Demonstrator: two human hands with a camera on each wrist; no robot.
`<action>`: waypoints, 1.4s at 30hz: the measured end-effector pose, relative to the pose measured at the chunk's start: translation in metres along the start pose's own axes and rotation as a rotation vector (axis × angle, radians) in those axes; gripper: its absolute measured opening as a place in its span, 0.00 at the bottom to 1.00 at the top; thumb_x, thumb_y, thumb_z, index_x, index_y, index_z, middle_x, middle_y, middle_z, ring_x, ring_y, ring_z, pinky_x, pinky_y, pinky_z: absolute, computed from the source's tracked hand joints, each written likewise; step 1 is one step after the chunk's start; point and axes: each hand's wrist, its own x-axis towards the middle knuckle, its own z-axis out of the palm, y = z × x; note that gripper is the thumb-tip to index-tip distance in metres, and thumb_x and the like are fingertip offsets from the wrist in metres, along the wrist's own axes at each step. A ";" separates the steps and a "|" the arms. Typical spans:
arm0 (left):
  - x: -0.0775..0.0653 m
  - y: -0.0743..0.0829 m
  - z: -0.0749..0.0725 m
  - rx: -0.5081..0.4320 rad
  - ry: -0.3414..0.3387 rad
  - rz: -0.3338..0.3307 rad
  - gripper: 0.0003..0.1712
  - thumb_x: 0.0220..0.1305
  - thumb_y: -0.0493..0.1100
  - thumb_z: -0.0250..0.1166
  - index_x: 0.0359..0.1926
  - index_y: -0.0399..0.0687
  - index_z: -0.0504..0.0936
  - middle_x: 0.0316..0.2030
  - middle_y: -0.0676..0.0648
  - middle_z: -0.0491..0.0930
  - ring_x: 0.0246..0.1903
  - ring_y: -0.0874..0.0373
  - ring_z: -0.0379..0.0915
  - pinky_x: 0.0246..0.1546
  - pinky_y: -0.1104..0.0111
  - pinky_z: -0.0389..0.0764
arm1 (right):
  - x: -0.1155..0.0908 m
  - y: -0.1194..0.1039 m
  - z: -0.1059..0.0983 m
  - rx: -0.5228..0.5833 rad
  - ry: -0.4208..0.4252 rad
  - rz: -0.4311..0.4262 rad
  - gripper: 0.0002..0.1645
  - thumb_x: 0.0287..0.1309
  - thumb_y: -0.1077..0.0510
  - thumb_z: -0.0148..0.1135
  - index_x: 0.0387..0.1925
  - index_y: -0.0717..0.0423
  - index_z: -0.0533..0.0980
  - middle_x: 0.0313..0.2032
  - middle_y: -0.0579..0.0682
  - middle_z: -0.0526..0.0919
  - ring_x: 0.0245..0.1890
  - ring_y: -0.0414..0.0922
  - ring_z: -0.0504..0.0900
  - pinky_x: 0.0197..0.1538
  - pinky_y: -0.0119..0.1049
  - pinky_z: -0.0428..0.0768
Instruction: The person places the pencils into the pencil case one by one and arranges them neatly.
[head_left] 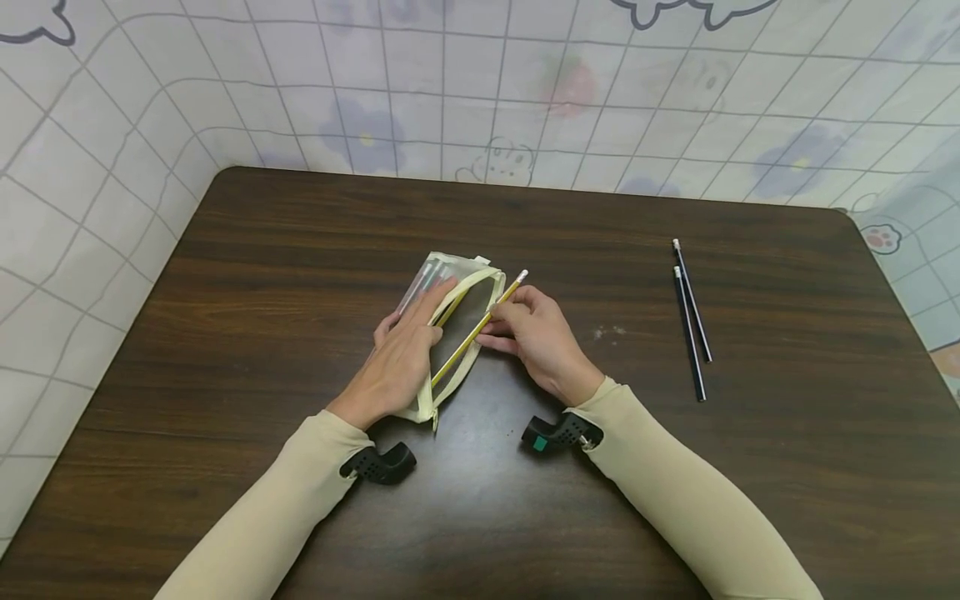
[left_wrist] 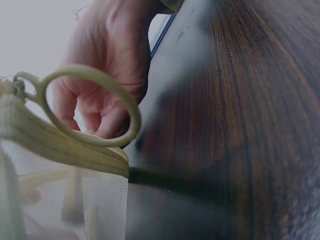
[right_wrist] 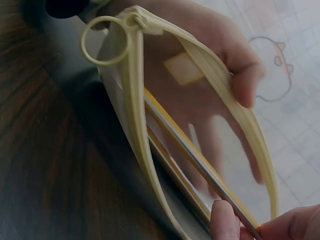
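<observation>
A see-through pencil case (head_left: 444,265) with cream zipper edging lies on the table, its mouth spread wide. My left hand (head_left: 397,358) grips one side of it; in the right wrist view the thumb hooks over the edging and the fingers show through the mesh. Between thumb and fingers, my right hand (head_left: 542,335) pinches a yellow pencil (head_left: 467,343), white eraser end up and lower part inside the mouth. A second yellow pencil (right_wrist: 172,170) lies within the case. The zipper's ring pull (left_wrist: 92,73) hangs at the near end.
Two dark pencils (head_left: 689,337) with white ends lie side by side on the right of the brown wooden table (head_left: 285,242). Both wrists wear black bands (head_left: 382,463). A checked, patterned sheet (head_left: 420,108) stands behind the table and along its left side.
</observation>
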 end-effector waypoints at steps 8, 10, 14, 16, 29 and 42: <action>0.000 0.001 -0.001 -0.006 -0.006 -0.017 0.39 0.72 0.43 0.37 0.83 0.67 0.50 0.83 0.54 0.51 0.84 0.48 0.44 0.77 0.40 0.40 | 0.002 0.007 0.014 0.019 -0.036 0.013 0.05 0.71 0.66 0.53 0.46 0.60 0.68 0.34 0.50 0.83 0.36 0.43 0.85 0.50 0.37 0.88; 0.000 0.002 -0.001 -0.004 -0.005 -0.016 0.39 0.72 0.43 0.37 0.83 0.66 0.50 0.83 0.54 0.51 0.84 0.49 0.44 0.77 0.40 0.40 | 0.002 0.008 0.018 0.021 -0.046 0.017 0.05 0.70 0.66 0.53 0.46 0.60 0.68 0.34 0.50 0.84 0.36 0.42 0.85 0.49 0.37 0.88; -0.001 0.002 -0.001 -0.003 -0.008 -0.016 0.39 0.72 0.44 0.36 0.83 0.65 0.50 0.83 0.54 0.51 0.84 0.48 0.43 0.77 0.40 0.40 | 0.002 0.008 0.023 0.016 -0.069 0.029 0.07 0.70 0.67 0.53 0.47 0.62 0.69 0.38 0.54 0.84 0.36 0.42 0.87 0.50 0.37 0.88; -0.001 0.002 -0.002 -0.002 -0.009 -0.015 0.38 0.73 0.44 0.36 0.83 0.65 0.49 0.83 0.53 0.51 0.84 0.47 0.43 0.77 0.40 0.41 | 0.003 0.008 0.025 0.010 -0.081 0.037 0.07 0.70 0.67 0.54 0.48 0.63 0.69 0.40 0.57 0.85 0.36 0.42 0.87 0.50 0.38 0.88; -0.001 0.002 -0.004 -0.002 -0.004 0.024 0.37 0.74 0.45 0.34 0.83 0.63 0.51 0.83 0.56 0.51 0.83 0.51 0.48 0.75 0.40 0.43 | 0.013 0.002 0.033 -0.034 -0.095 0.070 0.13 0.72 0.64 0.56 0.54 0.66 0.69 0.40 0.56 0.84 0.37 0.41 0.87 0.49 0.33 0.87; -0.002 0.003 -0.007 0.032 -0.019 0.005 0.38 0.74 0.43 0.34 0.83 0.63 0.50 0.83 0.57 0.50 0.84 0.47 0.44 0.76 0.37 0.40 | 0.006 -0.005 0.028 0.003 -0.098 0.070 0.19 0.71 0.68 0.52 0.60 0.70 0.67 0.52 0.70 0.84 0.45 0.46 0.90 0.55 0.37 0.86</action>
